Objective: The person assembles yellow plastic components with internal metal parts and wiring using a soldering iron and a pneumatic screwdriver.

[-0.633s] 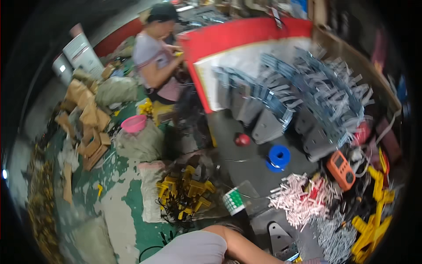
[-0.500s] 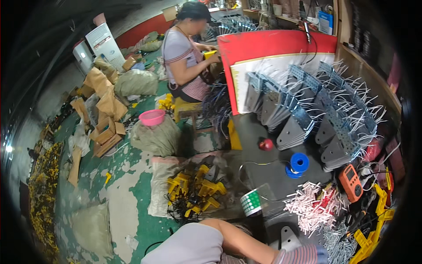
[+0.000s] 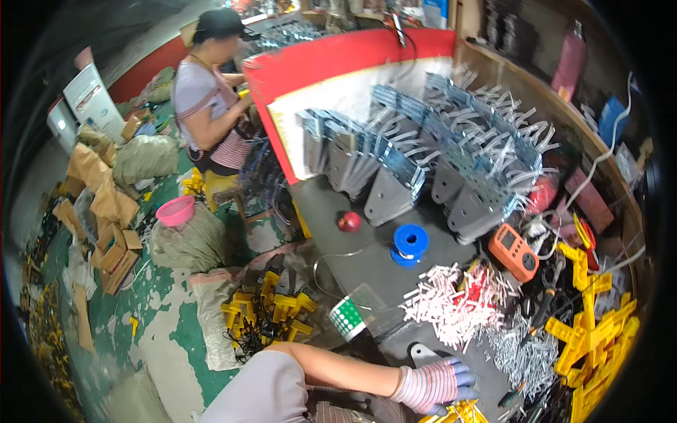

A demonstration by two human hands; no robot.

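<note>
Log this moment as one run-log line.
left hand: gloved, resting on bench edge beside yellow parts | right hand: not in view | white tube pile ahead

Now in full view at the worktop's (image 3: 367, 275) near edge: a gloved hand (image 3: 436, 384), striped cuff, blue fingertips, lying over the yellow parts (image 3: 458, 411) there, where earlier only a bare forearm and sleeve crossed the lower edge. More of the worktop's right end in sight, with the heap of yellow plastic pieces (image 3: 589, 331) along it. Seated person (image 3: 211, 106) shifted from upper middle toward the upper left.
</note>
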